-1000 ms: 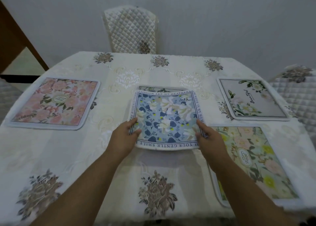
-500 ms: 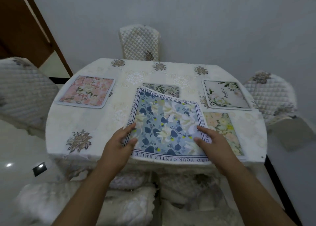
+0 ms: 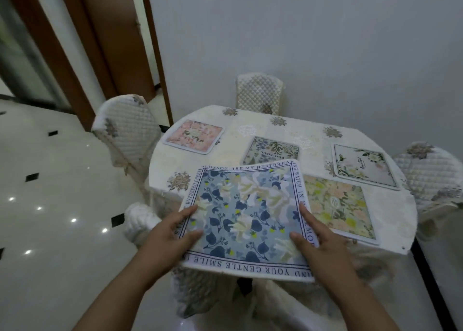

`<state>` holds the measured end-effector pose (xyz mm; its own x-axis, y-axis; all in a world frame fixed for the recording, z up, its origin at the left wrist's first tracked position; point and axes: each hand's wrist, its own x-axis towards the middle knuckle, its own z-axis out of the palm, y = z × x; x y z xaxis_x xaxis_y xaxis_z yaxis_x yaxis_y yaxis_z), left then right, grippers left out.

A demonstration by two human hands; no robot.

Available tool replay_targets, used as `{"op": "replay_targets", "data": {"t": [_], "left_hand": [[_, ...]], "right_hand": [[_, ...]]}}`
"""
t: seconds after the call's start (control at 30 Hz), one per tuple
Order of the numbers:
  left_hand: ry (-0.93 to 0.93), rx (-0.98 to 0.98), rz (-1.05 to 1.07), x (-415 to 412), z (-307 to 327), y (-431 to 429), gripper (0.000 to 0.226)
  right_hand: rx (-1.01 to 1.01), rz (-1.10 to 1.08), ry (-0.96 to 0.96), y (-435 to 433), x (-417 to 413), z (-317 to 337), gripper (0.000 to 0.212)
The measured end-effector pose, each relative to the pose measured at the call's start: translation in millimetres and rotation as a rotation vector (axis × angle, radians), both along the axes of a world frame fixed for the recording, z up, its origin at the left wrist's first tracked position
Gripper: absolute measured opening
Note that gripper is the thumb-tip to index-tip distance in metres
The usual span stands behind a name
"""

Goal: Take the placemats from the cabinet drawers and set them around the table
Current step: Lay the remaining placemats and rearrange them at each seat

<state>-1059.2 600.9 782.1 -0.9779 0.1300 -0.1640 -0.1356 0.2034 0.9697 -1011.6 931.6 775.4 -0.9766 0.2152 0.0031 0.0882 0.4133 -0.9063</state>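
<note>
I hold a blue floral placemat (image 3: 246,213) with a lettered border above the near edge of the table (image 3: 390,205). My left hand (image 3: 170,235) grips its left edge and my right hand (image 3: 318,240) grips its right edge. Flat on the cream tablecloth lie a pink placemat (image 3: 194,136) at the far left, a green leafy placemat (image 3: 271,150) in the middle, a white placemat with flowers (image 3: 363,166) at the far right, and a yellow-green floral placemat (image 3: 338,205) at the near right.
Quilted cream chairs stand at the left (image 3: 127,130), at the back (image 3: 259,92) and at the right (image 3: 431,172); another chair (image 3: 142,223) is tucked under the near edge. A wooden door frame (image 3: 82,55) and glossy tiled floor (image 3: 50,218) lie to the left.
The blue placemat came off the middle of the table and toward me, uncovering the green one. The view pulled back and higher, bringing the floor, door and left chair into sight.
</note>
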Motion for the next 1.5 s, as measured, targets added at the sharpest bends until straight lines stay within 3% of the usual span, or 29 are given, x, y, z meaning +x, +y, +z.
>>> {"op": "replay_targets", "data": {"t": [0.33,0.67,0.8,0.87,1.03,1.27,1.4,1.5], "left_hand": [[0.125,0.109,0.285,61.8,-0.3,-121.7,0.049],[0.204,-0.029,0.432,87.7,6.8,-323.4,0.052],[0.203,-0.057,0.423,81.0,14.8,-399.9,0.051],[0.198,-0.087,0.429,75.3,17.9,-429.6,0.051],[0.166,-0.105,0.441,45.9,17.8,-484.7,0.052],[0.109,-0.146,0.460,-40.5,13.5,-540.5,0.058],[0.108,-0.199,0.522,-100.3,19.3,-573.7,0.047],[0.101,-0.269,0.531,-146.6,25.4,-598.8,0.051]], "right_hand": [[-0.150,0.153,0.015,-126.9,-14.7,18.9,0.059],[-0.153,0.429,-0.054,-328.3,-57.6,26.0,0.063],[-0.233,0.442,-0.101,-406.5,-72.5,26.2,0.058],[-0.150,0.449,-0.089,-439.6,-77.7,26.7,0.057],[-0.015,0.462,-0.058,-498.4,-108.6,30.0,0.066],[-0.047,0.492,-0.003,-552.0,-197.5,24.3,0.067],[-0.118,0.528,0.018,-589.4,-264.7,24.8,0.066],[-0.104,0.563,0.013,-620.7,-317.7,29.2,0.066]]}}
